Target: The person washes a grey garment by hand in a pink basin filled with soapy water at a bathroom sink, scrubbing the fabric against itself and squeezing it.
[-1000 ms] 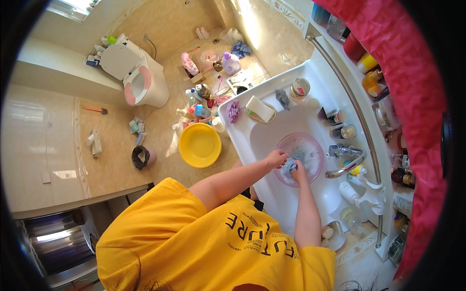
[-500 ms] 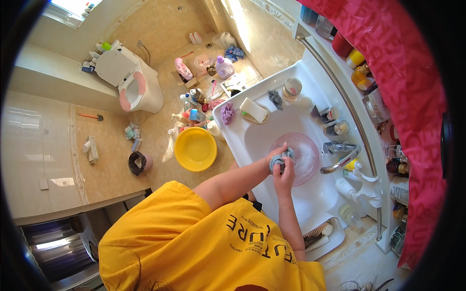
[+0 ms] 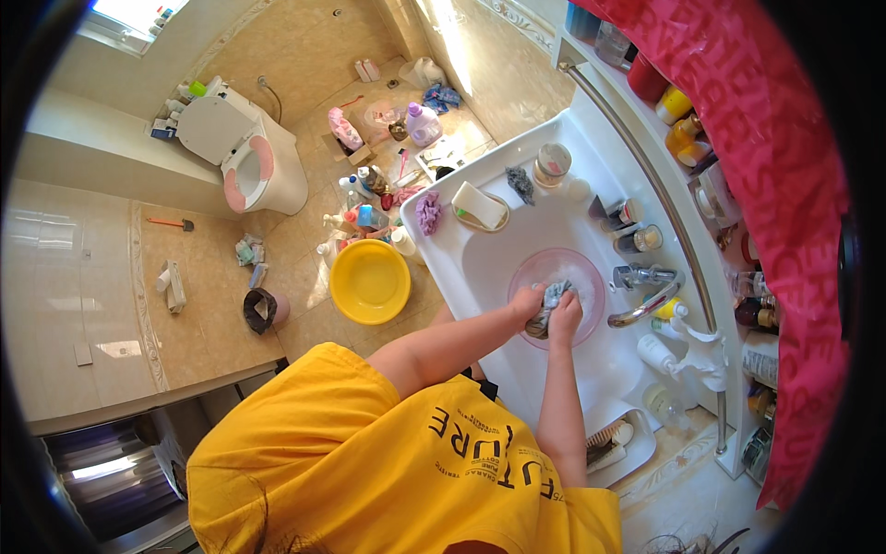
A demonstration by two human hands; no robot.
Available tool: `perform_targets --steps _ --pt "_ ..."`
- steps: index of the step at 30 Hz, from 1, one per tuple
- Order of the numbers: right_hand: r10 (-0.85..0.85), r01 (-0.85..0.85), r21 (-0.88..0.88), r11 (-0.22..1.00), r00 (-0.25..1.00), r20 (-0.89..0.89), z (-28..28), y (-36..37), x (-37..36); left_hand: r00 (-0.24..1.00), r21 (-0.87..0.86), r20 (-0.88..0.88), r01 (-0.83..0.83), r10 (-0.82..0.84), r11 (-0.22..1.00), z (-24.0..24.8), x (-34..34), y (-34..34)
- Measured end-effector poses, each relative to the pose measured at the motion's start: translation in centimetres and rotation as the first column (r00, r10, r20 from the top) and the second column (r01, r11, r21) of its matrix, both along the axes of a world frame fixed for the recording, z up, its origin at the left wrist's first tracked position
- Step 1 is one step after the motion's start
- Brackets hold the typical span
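Observation:
A small grey-blue cloth (image 3: 556, 293), wet and bunched up, is gripped between my two hands. My left hand (image 3: 528, 299) has its fingers closed on the cloth's left side. On the other side my right hand (image 3: 565, 319) is clenched round it, knuckles up. Both hands are over a translucent pink basin (image 3: 594, 280), which has whitish suds in it and stands in the white sink (image 3: 489, 258). Part of the cloth hangs below the hands, darker there. The fingertips are hidden by the cloth and the knuckles.
A chrome faucet (image 3: 646, 295) reaches toward the basin from the right. On the sink's far rim lie a soap dish (image 3: 482, 208), a purple scrunchie (image 3: 428, 213) and a glass jar (image 3: 553, 164). A yellow basin (image 3: 370, 283) and several bottles (image 3: 371, 217) stand on the floor to the left.
Both hands have shifted slightly right over the pink basin. The cloth, twisted tight between them before, is now a looser bunch, and the right hand has turned knuckles up.

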State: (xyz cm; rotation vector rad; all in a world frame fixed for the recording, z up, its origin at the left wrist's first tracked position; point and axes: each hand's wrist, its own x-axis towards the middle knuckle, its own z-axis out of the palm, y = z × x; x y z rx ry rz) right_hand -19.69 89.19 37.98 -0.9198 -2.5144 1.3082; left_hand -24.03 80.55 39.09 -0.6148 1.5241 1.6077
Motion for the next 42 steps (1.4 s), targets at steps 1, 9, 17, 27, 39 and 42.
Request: perform_targets --steps 1,9,17,27,39,42 --pt "-0.014 0.013 0.008 1.0 1.0 0.025 -1.1 0.7 0.2 0.998 -0.065 -0.024 0.048 -0.05 0.997 -0.9 0.1 -0.1" --pt "0.045 -0.089 0.206 0.974 0.976 0.211 -6.6 5.3 2.1 0.984 -0.062 -0.027 0.173 -0.175 0.983 -4.9 0.3 -1.9" --pt "0.398 -0.532 0.165 0.831 0.775 0.49 -7.6 2.2 2.1 0.951 -0.004 0.121 0.287 -0.284 0.958 -2.8 -0.4 -2.2" --pt "0.318 -0.528 0.141 0.837 0.68 0.661 -9.0 3.1 3.0 0.965 0.025 0.135 0.223 -0.224 0.974 -3.0 -0.7 -3.6" --pt "0.465 -0.421 0.216 0.881 0.853 -0.235 8.0 -2.2 0.3 0.954 0.335 0.299 -0.089 -0.016 0.938 2.5 -2.1 -2.3" --pt "0.477 -0.44 0.189 0.878 0.838 -0.265 10.2 -4.5 0.7 0.96 0.488 0.265 -0.056 -0.087 0.871 2.5 -2.4 -2.8"
